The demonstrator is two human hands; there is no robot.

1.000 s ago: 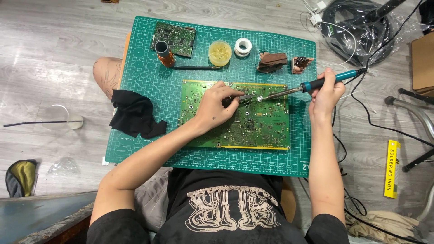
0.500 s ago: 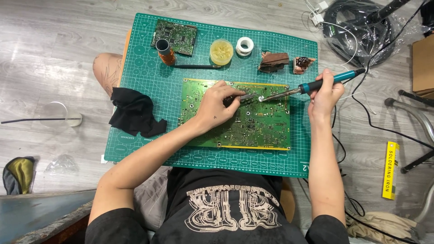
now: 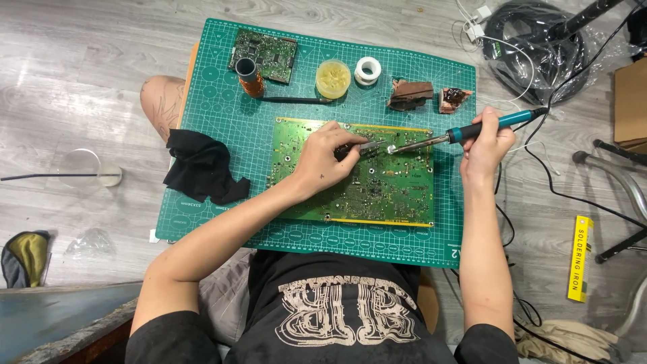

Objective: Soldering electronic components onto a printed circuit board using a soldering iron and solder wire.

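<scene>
Little change since a second ago: both hands keep their places over the board, and the iron's tip stays on the same spot near the board's upper middle.

Left hand (image 3: 323, 158) rests palm-down on the large green circuit board (image 3: 354, 172), fingers pinched shut on a pair of tweezers (image 3: 367, 145) whose points aim right, toward the iron's tip. Right hand (image 3: 486, 145) is closed round the teal grip of the soldering iron (image 3: 465, 133), held like a pen; its metal shaft slants down-left, and the tip meets the board just beside the tweezer points (contact itself too small to confirm).

The board lies flat on a green cutting mat (image 3: 222, 229), which covers the small surface.

Along the mat's far edge, left to right:
- smaller circuit board (image 3: 264, 55)
- copper-wound coil (image 3: 249, 76), upright, just in front of it
- round tub of yellowish paste (image 3: 333, 78)
- white reel (image 3: 367, 69)
- two brownish lumps (image 3: 411, 94)

A black cloth (image 3: 202, 165) lies crumpled on the mat's left side. Coiled black cables (image 3: 532, 47) sit on the floor at top right.
</scene>
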